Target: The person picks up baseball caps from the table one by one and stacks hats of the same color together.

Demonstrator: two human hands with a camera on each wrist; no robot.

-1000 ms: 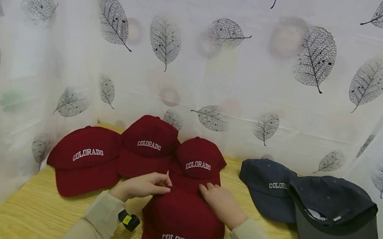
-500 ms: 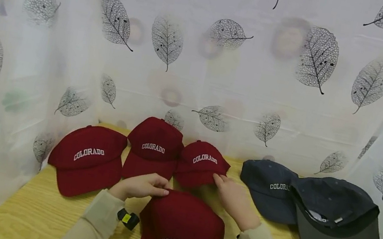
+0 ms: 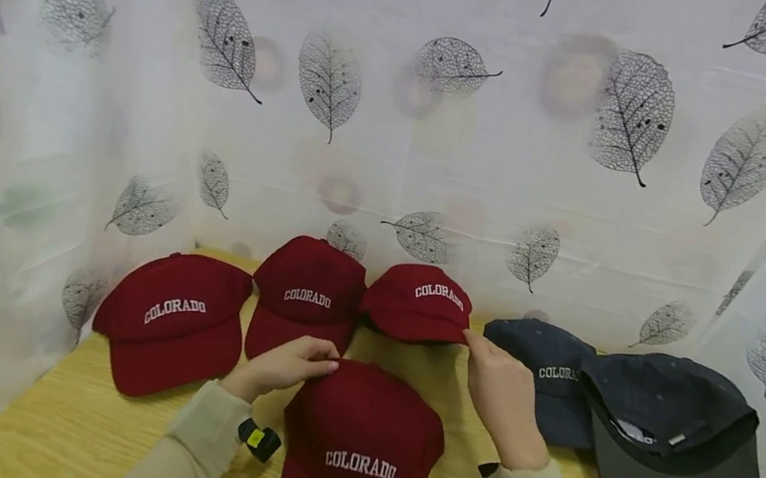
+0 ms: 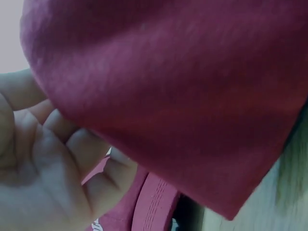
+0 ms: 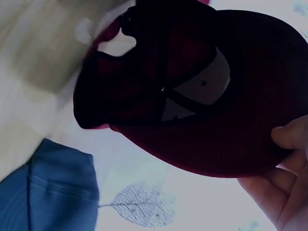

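In the head view, a red baseball cap (image 3: 364,418) lettered COLORADO lies nearest, brim toward me. My left hand (image 3: 281,370) holds the top left of its crown between thumb and fingers; in the left wrist view its red cloth (image 4: 168,101) hides some fingertips. My right hand (image 3: 504,399) pinches the brim corner of a second red cap (image 3: 411,299) at the back, which is tilted up and raised at the front. The right wrist view shows that cap's dark underside (image 5: 240,134) and the thumb (image 5: 291,134) on its brim.
Two more red caps, one at far left (image 3: 176,314) and one beside the raised cap (image 3: 309,286), sit on the wooden table (image 3: 56,421). At right, a navy cap (image 3: 544,367) is overlapped by an upturned navy cap (image 3: 681,458). A leaf-print curtain (image 3: 382,154) hangs behind.
My right hand has moved right and away from me, drawing the second red cap's brim out from behind the front cap and lifting it. The left hand has stayed almost in place.
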